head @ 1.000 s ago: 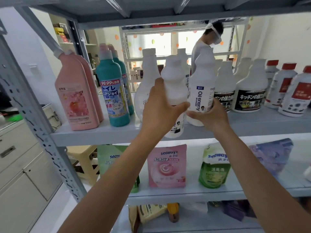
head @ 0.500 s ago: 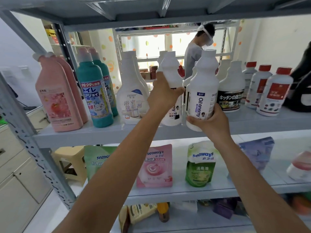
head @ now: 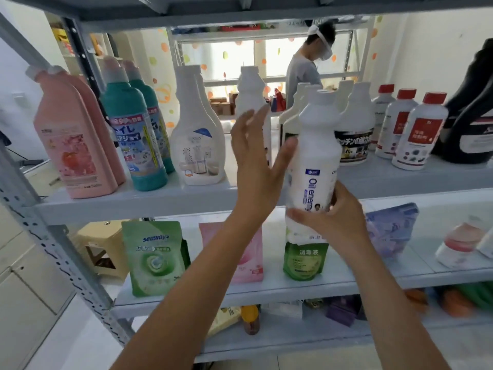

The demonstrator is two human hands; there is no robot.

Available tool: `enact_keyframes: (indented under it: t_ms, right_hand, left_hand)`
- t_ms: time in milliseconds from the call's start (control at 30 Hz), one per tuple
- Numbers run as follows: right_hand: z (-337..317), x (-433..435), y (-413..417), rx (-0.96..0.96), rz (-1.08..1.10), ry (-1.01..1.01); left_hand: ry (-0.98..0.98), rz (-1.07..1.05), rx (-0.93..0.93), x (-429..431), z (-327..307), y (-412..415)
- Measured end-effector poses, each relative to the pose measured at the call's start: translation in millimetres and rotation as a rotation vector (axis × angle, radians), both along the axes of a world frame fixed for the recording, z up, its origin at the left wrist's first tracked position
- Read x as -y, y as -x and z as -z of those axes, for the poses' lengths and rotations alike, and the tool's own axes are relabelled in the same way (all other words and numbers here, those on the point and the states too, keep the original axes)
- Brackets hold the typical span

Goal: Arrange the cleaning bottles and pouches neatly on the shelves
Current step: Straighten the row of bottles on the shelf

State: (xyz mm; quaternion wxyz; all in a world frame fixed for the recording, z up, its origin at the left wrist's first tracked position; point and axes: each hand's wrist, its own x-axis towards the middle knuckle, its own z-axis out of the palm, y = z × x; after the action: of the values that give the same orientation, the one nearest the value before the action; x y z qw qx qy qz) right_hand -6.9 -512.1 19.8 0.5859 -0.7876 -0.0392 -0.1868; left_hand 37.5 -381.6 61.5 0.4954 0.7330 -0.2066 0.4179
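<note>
Right hand [head: 336, 220] grips the base of the Oil bottle [head: 317, 145], fingers curled round it. The bottle is off the shelf, held before the upper shelf's [head: 133, 204] front edge, right of middle. Long axis near vertical, cap up, label toward camera. Left hand [head: 256, 161] holds nothing, fingers spread wide, in front of a white bottle [head: 250, 94] standing mid-shelf. There is a bare strip along the front edge to the right. Pink bottles [head: 72, 145] stand at the left end.
</note>
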Motion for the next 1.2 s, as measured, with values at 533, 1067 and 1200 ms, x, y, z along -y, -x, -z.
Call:
enact_keyframes:
  t_ms: [533,1067,1200]
  right_hand:
    - [115.6,-47.1,95.5,-0.645,-0.724,-0.417]
    - [129.6,-103.8,86.8,-0.625,-0.341,0.111]
    - [134.4,-108.2,83.1,-0.542,-0.419,0.05]
  left_hand:
    - [1.064,1.346,-1.03,-69.8,124.5,36.7]
    - [0.761,0.15,-1.214,-111.8,119.2,24.2]
    - [0.779,0.325,-1.139,-118.2,103.8,29.1]
